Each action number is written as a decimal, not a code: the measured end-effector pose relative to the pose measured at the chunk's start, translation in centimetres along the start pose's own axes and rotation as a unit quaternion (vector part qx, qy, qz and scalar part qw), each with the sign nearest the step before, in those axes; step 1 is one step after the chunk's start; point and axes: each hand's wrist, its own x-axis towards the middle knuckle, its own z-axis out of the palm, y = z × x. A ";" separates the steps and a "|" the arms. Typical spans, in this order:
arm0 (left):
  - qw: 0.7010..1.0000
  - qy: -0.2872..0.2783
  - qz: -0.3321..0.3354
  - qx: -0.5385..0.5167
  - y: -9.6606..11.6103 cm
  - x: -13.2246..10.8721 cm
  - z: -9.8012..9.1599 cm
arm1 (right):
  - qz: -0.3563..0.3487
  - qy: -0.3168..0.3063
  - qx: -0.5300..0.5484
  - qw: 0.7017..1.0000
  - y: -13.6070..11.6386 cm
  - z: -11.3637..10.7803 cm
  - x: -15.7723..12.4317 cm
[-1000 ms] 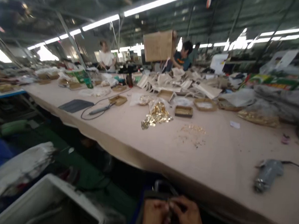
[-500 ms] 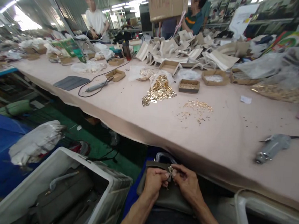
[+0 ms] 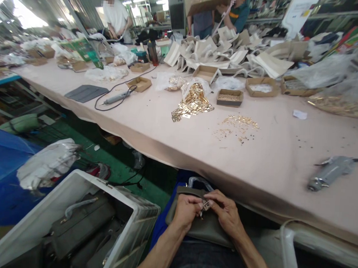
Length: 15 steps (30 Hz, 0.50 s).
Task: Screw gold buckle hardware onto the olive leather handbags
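Both hands were low at the near edge of the view, over the person's lap, below the table's near edge. The left hand (image 3: 185, 212) and the right hand (image 3: 227, 216) met fingertip to fingertip, each pinched on a small metal clasp (image 3: 205, 205) set on the upper face of an olive handbag (image 3: 202, 229). The handbag lay flat across the lap, its plastic-wrapped handle (image 3: 198, 181) pointing towards the table. The long table (image 3: 172, 137), covered in a pale pink cloth, ran from far left to near right. On it, well beyond the hands, lay a heap of gold fittings (image 3: 193, 104), with a scatter of small gold pieces (image 3: 239, 124) just to its right and a small cardboard tray (image 3: 229, 97) behind. A grey power driver (image 3: 330, 172) lay on the cloth at the near right. A corded hand tool (image 3: 116, 99) and a grey mat (image 3: 86, 92) lay further left. A white crate (image 3: 131, 212) holding more bags stood on the floor at the near left. Two people stood at the far side, one holding a cardboard box (image 3: 205, 0).
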 end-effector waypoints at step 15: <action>1.000 -0.020 0.004 -0.011 0.4 -0.3 -0.4 | 0.043 0.019 -0.067 0.997 0.6 1.6 -0.3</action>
